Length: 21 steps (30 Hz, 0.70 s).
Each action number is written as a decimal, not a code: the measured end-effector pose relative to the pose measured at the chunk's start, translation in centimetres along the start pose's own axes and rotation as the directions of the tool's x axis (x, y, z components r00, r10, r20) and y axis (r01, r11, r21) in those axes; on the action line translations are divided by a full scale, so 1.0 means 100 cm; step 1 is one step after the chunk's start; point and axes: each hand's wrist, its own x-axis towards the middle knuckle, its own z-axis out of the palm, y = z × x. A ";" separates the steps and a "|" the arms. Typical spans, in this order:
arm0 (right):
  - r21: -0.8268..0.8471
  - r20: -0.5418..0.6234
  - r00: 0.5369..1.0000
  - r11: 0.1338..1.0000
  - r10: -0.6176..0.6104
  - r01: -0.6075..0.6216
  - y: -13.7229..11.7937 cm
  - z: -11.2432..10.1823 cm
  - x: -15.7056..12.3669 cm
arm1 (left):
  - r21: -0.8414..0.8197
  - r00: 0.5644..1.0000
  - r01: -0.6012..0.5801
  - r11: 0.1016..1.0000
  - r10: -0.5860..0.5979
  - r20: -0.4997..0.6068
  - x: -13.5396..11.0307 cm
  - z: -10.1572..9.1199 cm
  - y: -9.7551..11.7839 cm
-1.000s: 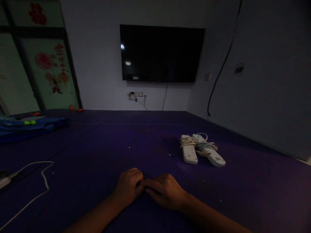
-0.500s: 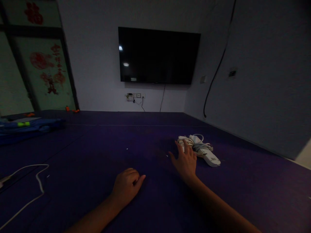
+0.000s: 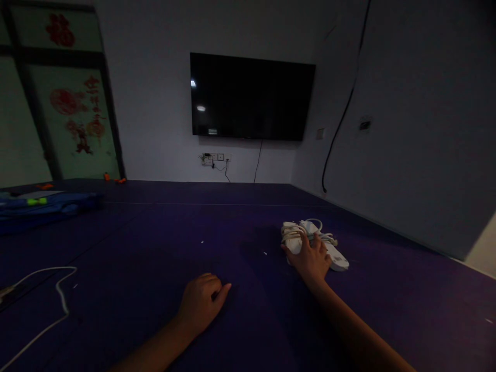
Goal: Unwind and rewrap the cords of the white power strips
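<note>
Two white power strips, each with its cord wound round it, lie side by side on the purple floor mat [image 3: 155, 243]. My right hand [image 3: 311, 260] reaches forward and lies on the left power strip [image 3: 291, 233], thumb on its left side and fingers curled over its top. The right power strip [image 3: 338, 261] sticks out beside the hand. My left hand [image 3: 202, 301] rests knuckles-up on the mat nearer to me, fingers loosely curled under with nothing in them.
A dark television [image 3: 251, 97] hangs on the far wall above a wall socket [image 3: 215, 157]. A white cable [image 3: 58, 289] snakes across the mat at the left. A blue bundle [image 3: 46, 206] lies at the far left. The right wall [image 3: 418, 155] runs close by.
My right hand left my left hand, reached forward and right, and came down on the left power strip. The left hand stayed in place on the mat.
</note>
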 end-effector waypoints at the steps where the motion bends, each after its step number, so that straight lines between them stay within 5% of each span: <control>1: -0.002 0.003 1.000 1.000 -0.006 0.006 0.000 0.001 0.000 | 0.001 1.000 0.001 1.000 -0.001 0.000 0.000 0.000 0.000; 21: -0.035 0.100 0.995 0.999 -0.018 0.021 -0.003 0.000 -0.001 | 0.012 1.000 -0.014 1.000 0.014 0.004 0.000 -0.003 0.003</control>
